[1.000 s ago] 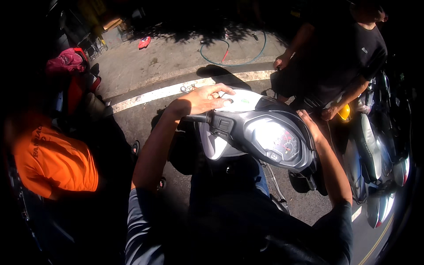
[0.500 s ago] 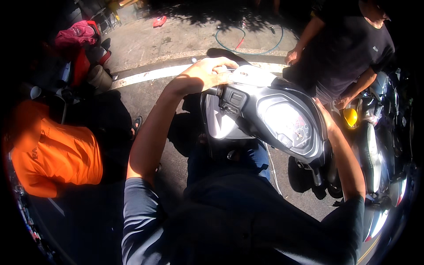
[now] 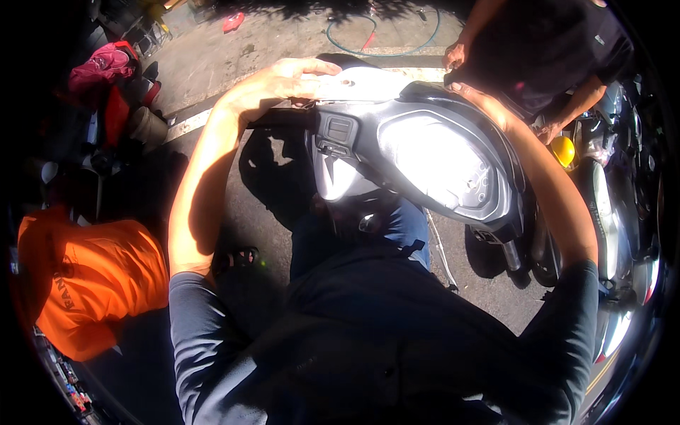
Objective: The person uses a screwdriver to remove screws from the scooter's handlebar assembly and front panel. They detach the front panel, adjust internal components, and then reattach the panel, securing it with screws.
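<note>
In front of me is a scooter's handlebar with a grey cover around its instrument panel (image 3: 443, 163), which glares in the sun. A white front handlebar cover (image 3: 368, 83) sits along its far side. My left hand (image 3: 287, 85) grips the left end of this white cover, its index finger stretched along the top and other fingers curled at the edge. My right hand (image 3: 482, 103) reaches round the right side and grips the cover's far right edge, partly hidden there. The switch block (image 3: 338, 129) is near my left hand. The right handlebar grip (image 3: 511, 256) points toward me, untouched.
A person in dark clothes (image 3: 545, 49) stands at the far right, hands close to the scooter. Someone in an orange shirt (image 3: 106, 276) is at my left. Parked scooters (image 3: 605, 219) line the right. A hose (image 3: 382, 53) lies on the pavement; a bucket (image 3: 149, 126) stands far left.
My right hand has moved from the instrument panel's right side forward to the cover's far edge. My left hand stays on the white cover. The view has shifted, and the orange-shirted person appears lower.
</note>
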{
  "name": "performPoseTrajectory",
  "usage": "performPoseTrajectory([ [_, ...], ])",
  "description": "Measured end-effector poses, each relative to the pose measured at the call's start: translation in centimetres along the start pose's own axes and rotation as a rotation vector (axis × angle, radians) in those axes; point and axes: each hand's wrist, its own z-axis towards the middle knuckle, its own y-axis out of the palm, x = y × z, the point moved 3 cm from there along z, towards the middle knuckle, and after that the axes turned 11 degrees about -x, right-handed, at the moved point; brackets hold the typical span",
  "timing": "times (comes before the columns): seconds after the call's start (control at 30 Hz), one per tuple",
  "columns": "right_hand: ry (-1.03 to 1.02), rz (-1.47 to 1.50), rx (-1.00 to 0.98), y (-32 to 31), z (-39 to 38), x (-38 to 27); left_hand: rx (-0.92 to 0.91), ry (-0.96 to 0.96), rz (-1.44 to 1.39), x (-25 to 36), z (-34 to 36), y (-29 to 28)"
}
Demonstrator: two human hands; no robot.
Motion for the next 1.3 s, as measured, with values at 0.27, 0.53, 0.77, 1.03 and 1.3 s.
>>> performPoseTrajectory([
  [0.27,-0.129,-0.373,-0.156,5.9,1.4,-7.2,-0.058,0.006,-0.155,0.3,1.1,-0.4],
  [0.53,-0.282,-1.012,-0.312,16.9,5.0,-15.1,-0.14,-0.106,-0.373,-3.0,1.7,-1.0],
  [0.77,-0.273,-1.114,-0.287,18.4,5.5,-15.6,-0.142,-0.037,-0.462,-1.6,0.7,0.0],
  [1.03,-0.316,-1.125,-0.468,19.8,6.1,-15.6,-0.261,-0.093,-0.514,-2.0,-0.1,0.4],
  [1.3,-0.216,-1.017,-0.612,20.0,7.1,-16.3,-0.122,-0.21,-0.396,-2.0,-0.5,0.7],
])
